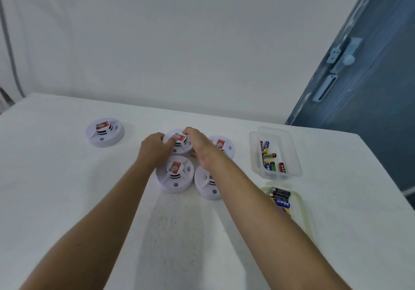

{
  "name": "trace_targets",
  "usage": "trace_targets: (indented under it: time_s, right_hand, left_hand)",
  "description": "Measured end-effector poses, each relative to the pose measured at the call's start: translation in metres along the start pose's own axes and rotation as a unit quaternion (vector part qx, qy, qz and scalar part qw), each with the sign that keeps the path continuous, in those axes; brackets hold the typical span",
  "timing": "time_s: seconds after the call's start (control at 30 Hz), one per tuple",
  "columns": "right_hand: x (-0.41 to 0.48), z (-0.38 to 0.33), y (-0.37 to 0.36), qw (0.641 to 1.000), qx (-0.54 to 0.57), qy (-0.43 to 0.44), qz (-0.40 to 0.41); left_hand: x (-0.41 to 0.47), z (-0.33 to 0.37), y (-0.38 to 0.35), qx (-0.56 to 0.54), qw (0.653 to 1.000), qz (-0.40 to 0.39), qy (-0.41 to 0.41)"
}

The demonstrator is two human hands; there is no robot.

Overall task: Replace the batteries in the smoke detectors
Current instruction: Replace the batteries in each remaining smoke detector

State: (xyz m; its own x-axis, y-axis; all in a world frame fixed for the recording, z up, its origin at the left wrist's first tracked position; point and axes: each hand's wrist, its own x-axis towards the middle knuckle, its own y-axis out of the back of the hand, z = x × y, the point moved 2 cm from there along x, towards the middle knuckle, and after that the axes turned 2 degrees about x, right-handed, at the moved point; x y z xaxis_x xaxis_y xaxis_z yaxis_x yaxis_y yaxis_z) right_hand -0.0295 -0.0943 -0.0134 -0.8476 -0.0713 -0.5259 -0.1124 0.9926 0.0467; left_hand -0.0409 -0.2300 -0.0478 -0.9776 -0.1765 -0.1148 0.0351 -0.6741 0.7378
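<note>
both hands (155, 148) grip the middle smoke detector (179, 143)

White cloth-covered surface (67, 188), faintly stained near the front centre. Resting on it: five round white plastic smoke detectors with red labels. One lone detector (104, 132) sits well apart at the far left. Four cluster at centre: far-middle detector (179, 142), far-right detector (222, 146), near-left detector (175, 174), near-right detector (205, 185), each just beside its neighbours. To the right, a clear plastic rectangular tray (289, 155) holds loose mixed-colour batteries. Nearer, a second clear, yellowish-tinted plastic tray (303, 209) holds more batteries, partly hidden by an arm.
</note>
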Motion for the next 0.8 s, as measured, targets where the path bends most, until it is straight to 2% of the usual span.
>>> trace_targets:
  time_s: [0.23, 0.53, 0.67, 0.8]
  right_hand:
    - [0.004, 0.004, -0.005, 1.0, 0.001, 0.002, 0.02]
    - [-0.016, -0.002, 0.006, 0.992, -0.061, 0.101, 0.034]
    - [-0.024, -0.002, -0.003, 0.981, -0.079, 0.174, 0.038]
    - [-0.027, -0.001, -0.022, 0.974, -0.087, 0.206, 0.023]
  left_hand:
    - [-0.002, -0.002, 0.0, -0.007, 1.0, 0.023, 0.002]
    - [-0.005, -0.001, 0.001, -0.057, 0.998, 0.016, 0.017]
    - [-0.013, -0.005, 0.012, -0.067, 0.997, 0.024, -0.015]
    - [-0.023, -0.023, 0.033, -0.056, 0.996, 0.035, -0.065]
